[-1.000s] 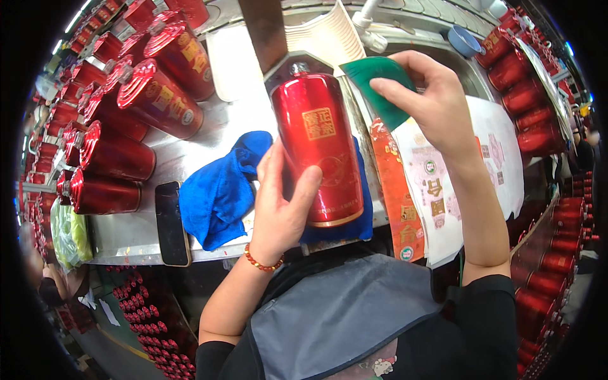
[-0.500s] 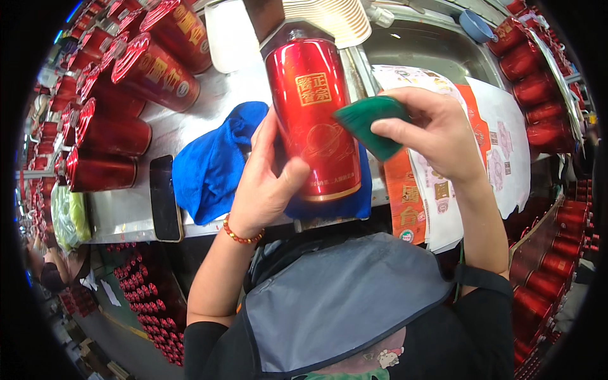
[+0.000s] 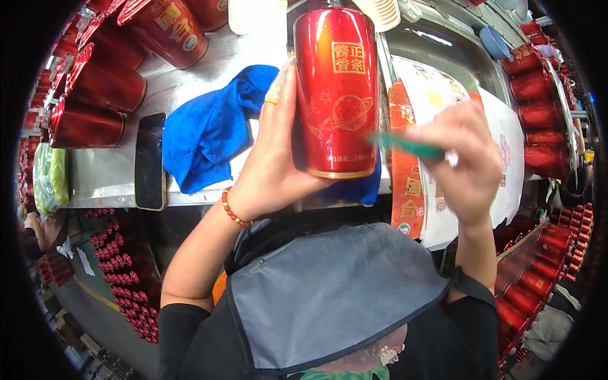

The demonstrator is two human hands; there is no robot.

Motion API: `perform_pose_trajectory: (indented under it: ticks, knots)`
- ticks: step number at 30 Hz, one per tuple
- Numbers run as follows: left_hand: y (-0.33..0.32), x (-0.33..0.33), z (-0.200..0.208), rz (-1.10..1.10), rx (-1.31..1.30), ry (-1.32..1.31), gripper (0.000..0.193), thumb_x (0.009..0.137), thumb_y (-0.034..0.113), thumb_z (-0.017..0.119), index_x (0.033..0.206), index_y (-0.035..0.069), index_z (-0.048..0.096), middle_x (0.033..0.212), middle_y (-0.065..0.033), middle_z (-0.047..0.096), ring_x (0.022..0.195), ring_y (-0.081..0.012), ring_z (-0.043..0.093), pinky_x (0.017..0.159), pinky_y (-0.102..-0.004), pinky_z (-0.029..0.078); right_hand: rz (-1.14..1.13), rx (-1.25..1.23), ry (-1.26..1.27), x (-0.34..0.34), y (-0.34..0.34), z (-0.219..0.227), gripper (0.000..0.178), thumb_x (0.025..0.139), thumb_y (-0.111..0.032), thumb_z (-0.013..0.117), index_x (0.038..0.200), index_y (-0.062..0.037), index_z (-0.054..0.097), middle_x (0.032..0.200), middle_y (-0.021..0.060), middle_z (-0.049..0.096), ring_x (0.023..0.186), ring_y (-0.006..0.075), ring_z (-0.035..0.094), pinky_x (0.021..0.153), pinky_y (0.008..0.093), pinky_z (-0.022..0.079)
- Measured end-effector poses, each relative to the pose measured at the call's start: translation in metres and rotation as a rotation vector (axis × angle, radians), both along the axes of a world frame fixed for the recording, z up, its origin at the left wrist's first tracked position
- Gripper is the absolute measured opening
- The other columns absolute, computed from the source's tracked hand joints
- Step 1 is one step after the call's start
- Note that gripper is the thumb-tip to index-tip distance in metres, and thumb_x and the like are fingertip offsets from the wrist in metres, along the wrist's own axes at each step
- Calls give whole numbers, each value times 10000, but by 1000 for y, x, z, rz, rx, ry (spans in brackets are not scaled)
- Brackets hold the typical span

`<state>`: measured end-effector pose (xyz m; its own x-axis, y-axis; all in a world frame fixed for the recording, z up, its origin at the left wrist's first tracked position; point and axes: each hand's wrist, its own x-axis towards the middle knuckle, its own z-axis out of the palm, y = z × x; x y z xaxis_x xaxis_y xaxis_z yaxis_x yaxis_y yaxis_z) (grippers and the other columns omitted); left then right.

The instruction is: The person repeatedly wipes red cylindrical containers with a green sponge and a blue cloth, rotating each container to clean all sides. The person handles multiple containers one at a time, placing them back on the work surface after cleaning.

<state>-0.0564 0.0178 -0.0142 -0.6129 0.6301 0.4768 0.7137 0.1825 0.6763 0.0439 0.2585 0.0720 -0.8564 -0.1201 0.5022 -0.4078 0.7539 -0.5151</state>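
A glossy red bottle [image 3: 335, 107] with gold print is held up over the table's near edge, its base toward me. My left hand [image 3: 272, 168] is wrapped around its left side and under its base, with a pale cover on one fingertip. Between the fingers and thumb of my right hand [image 3: 468, 158] is a flat green scraper [image 3: 415, 147], smeared by motion. Its tip is close to the bottle's lower right side; whether they touch I cannot tell. Behind the bottle lies a crumpled blue cloth [image 3: 206, 136].
A phone [image 3: 151, 161] lies left of the cloth. Several red bottles [image 3: 104, 76] stand at the far left, with more red bottles [image 3: 538, 114] at the right. Printed sheets [image 3: 437, 218] lie beside a metal sink [image 3: 430, 47] and a blue bowl [image 3: 494, 43].
My left hand has shifted its grip lower, toward the bottle's base. The right hand has swung the green scraper outward and turned it edge-on. The whole view has shifted slightly.
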Motion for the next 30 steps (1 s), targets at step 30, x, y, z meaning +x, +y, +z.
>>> perform_pose_trajectory:
  ticks: [30]
  knots:
    - [7, 24, 10, 102, 83, -221, 1191, 729, 218, 906, 1639, 7, 167, 1639, -262, 261, 1504, -420, 301, 1230, -449, 280, 119, 344, -7, 8, -58, 31, 465, 589, -26, 857, 1045, -96, 800, 766, -8, 549, 703, 186, 481, 618, 340, 391]
